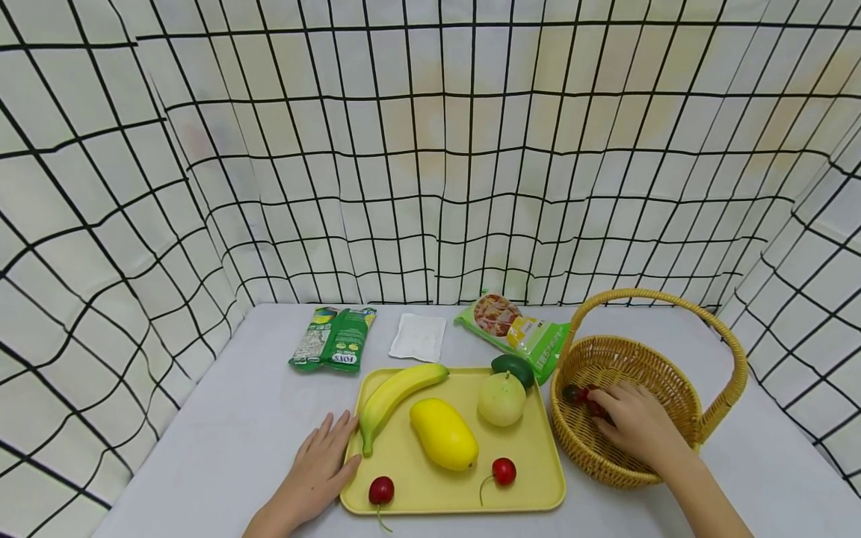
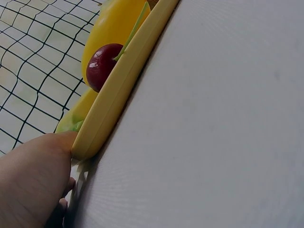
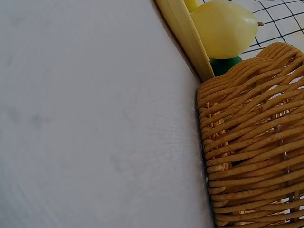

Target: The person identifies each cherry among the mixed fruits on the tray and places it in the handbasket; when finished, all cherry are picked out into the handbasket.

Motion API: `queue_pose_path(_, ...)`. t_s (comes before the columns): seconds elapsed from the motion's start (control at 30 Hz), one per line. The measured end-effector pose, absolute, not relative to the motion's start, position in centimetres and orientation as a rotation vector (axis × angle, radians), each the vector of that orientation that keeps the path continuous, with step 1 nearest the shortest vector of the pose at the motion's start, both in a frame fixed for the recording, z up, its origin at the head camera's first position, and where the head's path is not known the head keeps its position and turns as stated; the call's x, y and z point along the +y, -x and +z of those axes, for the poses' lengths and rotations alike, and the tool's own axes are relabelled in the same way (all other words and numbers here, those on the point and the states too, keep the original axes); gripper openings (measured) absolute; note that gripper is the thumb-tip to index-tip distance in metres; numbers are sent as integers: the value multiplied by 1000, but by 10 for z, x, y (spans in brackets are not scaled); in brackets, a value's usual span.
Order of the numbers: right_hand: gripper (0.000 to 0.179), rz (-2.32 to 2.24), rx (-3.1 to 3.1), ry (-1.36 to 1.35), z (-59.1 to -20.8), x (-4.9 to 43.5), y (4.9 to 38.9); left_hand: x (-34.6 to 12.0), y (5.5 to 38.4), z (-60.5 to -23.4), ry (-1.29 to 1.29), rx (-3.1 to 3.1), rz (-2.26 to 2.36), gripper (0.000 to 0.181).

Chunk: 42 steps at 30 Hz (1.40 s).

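My left hand (image 1: 319, 469) lies at the left edge of a yellow tray (image 1: 417, 502), fingers stretched out and thumb against the rim. On the tray are a banana (image 1: 397, 392), a yellow mango (image 1: 444, 435), a pale green round fruit (image 1: 501, 399), a dark green fruit (image 1: 514, 368) and two red cherries, one front left (image 1: 381, 490), the other front right (image 1: 504, 471). My right hand (image 1: 635, 420) reaches into a wicker basket (image 1: 585, 457), its thumb and fingers around a small dark red fruit (image 1: 595, 409), partly hidden. Another dark piece (image 1: 572, 394) lies beside it.
Behind the tray lie a green snack bag (image 1: 334, 340), a white square packet (image 1: 418, 338) and a green food pouch (image 1: 514, 334). The basket's tall handle (image 1: 729, 359) arches over its right side. A white wall with black grid lines (image 1: 444, 172) surrounds the table.
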State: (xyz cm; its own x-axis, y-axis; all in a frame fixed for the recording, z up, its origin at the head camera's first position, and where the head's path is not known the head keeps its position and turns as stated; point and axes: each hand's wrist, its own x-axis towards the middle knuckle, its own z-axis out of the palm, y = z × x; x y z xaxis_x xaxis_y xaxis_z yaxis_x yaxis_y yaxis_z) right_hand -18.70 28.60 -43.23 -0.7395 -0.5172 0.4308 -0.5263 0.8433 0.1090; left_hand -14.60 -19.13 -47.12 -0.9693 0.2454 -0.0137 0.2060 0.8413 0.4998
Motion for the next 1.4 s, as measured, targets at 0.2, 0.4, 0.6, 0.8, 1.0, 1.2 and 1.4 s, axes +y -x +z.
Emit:
queue_pose_path(0.2, 32, 32, -2521, -817, -435, 287, 190, -191, 147, -472, -360, 2946, 776, 62)
queue_pose_path(0.4, 31, 29, -2545, -818, -435, 286, 189, -191, 146, -472, -362, 2944, 782, 63)
queue_pose_path(0.6, 34, 44, -2541, -806, -437, 288, 189, -191, 147, -472, -363, 2947, 775, 62)
queue_pose_path(0.8, 34, 35, -2568, -791, -437, 287, 188, -191, 147, -472, -365, 2950, 769, 62)
queue_pose_path(1.0, 33, 38, -2569, -788, -436, 287, 188, -192, 148, -474, -341, 2939, 763, 61)
queue_pose_path(1.2, 31, 56, -2558, -781, -437, 287, 188, -192, 148, -474, -350, 2944, 769, 62)
queue_pose_path(1.4, 28, 81, -2550, -771, -438, 286, 188, -191, 148, -473, -351, 2940, 761, 62)
